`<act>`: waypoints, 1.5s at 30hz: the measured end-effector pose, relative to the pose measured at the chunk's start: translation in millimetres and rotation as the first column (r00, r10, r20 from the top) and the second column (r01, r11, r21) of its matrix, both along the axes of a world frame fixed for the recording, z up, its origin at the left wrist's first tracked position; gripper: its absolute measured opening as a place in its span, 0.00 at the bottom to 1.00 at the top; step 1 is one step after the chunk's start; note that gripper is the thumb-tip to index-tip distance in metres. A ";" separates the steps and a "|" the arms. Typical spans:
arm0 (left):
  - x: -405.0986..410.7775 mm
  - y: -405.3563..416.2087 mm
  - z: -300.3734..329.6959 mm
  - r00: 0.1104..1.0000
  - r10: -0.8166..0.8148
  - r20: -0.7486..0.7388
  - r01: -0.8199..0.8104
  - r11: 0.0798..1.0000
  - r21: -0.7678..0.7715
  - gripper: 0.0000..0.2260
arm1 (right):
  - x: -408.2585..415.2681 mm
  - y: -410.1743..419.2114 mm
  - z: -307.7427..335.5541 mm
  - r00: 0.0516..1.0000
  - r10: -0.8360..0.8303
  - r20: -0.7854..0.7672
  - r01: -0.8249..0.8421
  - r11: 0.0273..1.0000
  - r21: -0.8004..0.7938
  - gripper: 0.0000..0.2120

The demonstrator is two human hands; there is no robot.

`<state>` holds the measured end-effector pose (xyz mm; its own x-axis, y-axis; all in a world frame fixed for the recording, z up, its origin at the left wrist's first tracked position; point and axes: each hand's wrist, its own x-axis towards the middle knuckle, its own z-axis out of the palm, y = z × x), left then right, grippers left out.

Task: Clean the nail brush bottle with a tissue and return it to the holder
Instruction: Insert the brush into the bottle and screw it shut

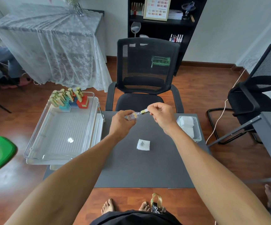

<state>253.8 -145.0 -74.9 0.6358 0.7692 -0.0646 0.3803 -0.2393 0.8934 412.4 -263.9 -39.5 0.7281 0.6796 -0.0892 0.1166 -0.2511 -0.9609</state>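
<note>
Wooden floor all round, and a dark grey bench (147,168) sits dead centre with a mesh chair (145,75) at twelve o'clock. Over the far edge, both hands are up: left hand (121,123) is wrapped around the clear nail brush bottle (132,115), right hand (161,113) pinches its gold cap (143,111), the two parts just apart. Down at six o'clock from them lies a used tissue (143,144) flat on the bench. Off at nine o'clock, the clear tray (63,135) carries the holder (73,103) with gold-capped bottles upright.
</note>
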 end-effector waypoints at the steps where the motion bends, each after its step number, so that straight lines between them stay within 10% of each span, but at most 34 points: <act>1: 0.9 -0.4 -0.2 1.000 -0.001 -0.002 0.001 1.000 0.001 0.10 | -1.3 0.2 0.0 1.000 0.014 0.008 -0.014 1.000 -0.005 0.05; 12: -2.6 -4.0 2.9 1.000 0.016 -0.004 -0.015 1.000 0.016 0.11 | -3.7 1.1 4.5 0.988 0.135 0.070 -0.130 0.989 -0.074 0.05; 19: -6.3 -8.8 2.6 1.000 0.010 -0.006 -0.010 0.999 0.038 0.11 | -6.0 1.3 10.7 0.978 0.108 0.177 -0.037 0.931 -0.363 0.39; 28: -6.3 -6.7 4.6 0.999 0.034 -0.034 -0.032 0.997 0.068 0.09 | 2.0 -7.4 11.5 0.976 0.206 0.065 -0.193 0.967 -0.165 0.01; 36: -8.0 -12.6 5.9 0.999 0.038 -0.020 -0.037 0.998 0.051 0.10 | -6.6 -9.2 15.2 0.980 0.088 0.180 -0.030 0.953 -0.300 0.28; 45: -11.7 -12.8 7.1 0.998 0.053 -0.026 -0.051 0.997 0.055 0.10 | -3.7 -13.3 12.0 0.956 0.255 0.142 -0.227 0.955 -0.189 0.05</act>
